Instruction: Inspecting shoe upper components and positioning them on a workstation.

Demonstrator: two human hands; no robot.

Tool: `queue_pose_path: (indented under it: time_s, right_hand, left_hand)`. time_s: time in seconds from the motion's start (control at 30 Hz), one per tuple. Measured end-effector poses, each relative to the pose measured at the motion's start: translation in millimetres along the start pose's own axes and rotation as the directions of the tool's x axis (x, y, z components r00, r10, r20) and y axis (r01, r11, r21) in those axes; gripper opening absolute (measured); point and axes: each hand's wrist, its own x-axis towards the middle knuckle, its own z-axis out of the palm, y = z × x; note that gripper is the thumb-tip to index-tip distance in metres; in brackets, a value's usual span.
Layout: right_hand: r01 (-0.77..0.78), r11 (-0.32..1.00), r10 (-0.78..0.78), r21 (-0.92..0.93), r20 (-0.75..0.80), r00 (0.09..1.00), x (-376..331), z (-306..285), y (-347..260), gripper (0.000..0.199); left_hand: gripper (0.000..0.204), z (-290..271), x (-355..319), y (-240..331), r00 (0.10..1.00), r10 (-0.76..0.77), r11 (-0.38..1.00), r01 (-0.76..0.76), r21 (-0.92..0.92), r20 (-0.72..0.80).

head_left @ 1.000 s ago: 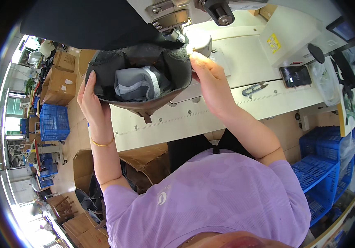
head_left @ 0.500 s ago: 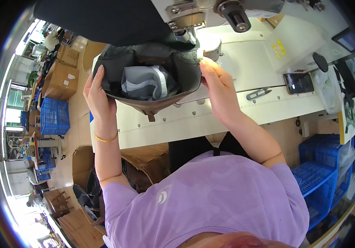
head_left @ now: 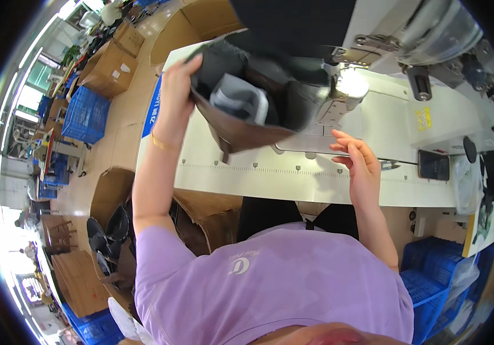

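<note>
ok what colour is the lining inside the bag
Light grey lining inside the dark brown bag, head view.

Short-sleeved lilac T-shirt (head_left: pixel 270 287), small pale round logo on the chest. Thin gold bangle (head_left: pixel 163 144) on left wrist. Both forearms bare, right wrist unadorned.

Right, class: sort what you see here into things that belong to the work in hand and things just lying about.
In the work:
left hand, gripping the dark bag
right hand, open over the white table
sewing machine

Lying about:
black phone
blue crates
cardboard boxes
</note>
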Motion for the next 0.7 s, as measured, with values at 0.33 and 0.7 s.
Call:
queue_pose_path:
  time_s: [0.33,0.7]
  right_hand:
    - [0.011,0.994,-0.005,-0.112,0.049,0.999,-17,19,20,0.020]
    - [-0.155,0.970,0.195,-0.188,0.212,0.958,-9,38,49,0.021]
  left_hand:
    - [0.041,-192,92,27,0.880,0.447,0.519,-0.108,0.848,-0.162]
    - [0.059,-333,-248,-98,0.534,-0.699,0.304,0.824,0.478,-0.475]
